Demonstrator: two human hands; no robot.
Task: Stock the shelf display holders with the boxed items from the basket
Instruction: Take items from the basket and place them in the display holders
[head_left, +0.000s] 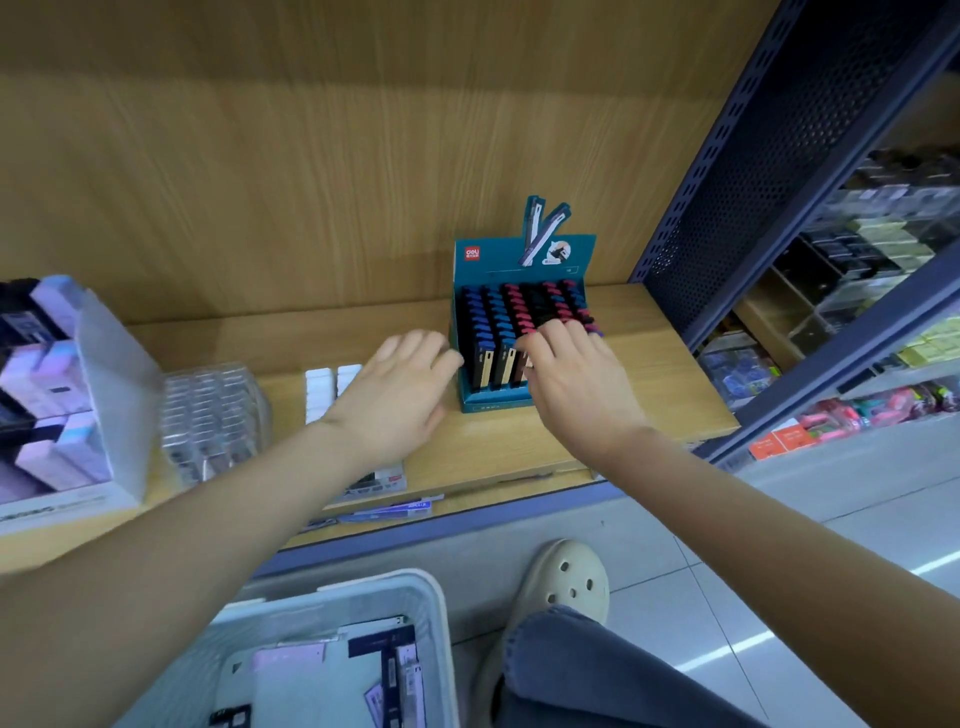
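- The teal cardboard display holder (494, 401) stands on the wooden shelf (654, 374), near its right end, with its printed header card upright against the wood-grain back panel.
- Slim boxed items (500, 318) fill the holder in upright rows. The left rows have blue tops and the right rows have pink-red tops.
- The left hand (400, 387) is released, with its fingers spread and relaxed. The fingertips are at the holder's left wall, and I cannot tell whether they touch it.
- The right hand (576, 376) reaches over the holder's front right. Its fingers bend down onto the tops of the pink-topped items, and I cannot tell whether they pinch one or only press.
- A pale plastic basket (435, 618) sits on the floor below the shelf, next to the person's leg. More boxed items (387, 662) lie flat inside it, some dark blue and white and some pale pink.
- Left of the hands on the shelf are small white blocks (318, 391), then a stack of clear plastic cases (210, 410), then a big display box of pastel goods (57, 395).
- A cream clog (569, 574) and a jeans leg (597, 680) show on the tiled floor.
- A dark perforated upright (779, 156) divides this bay from stocked shelves on the right.
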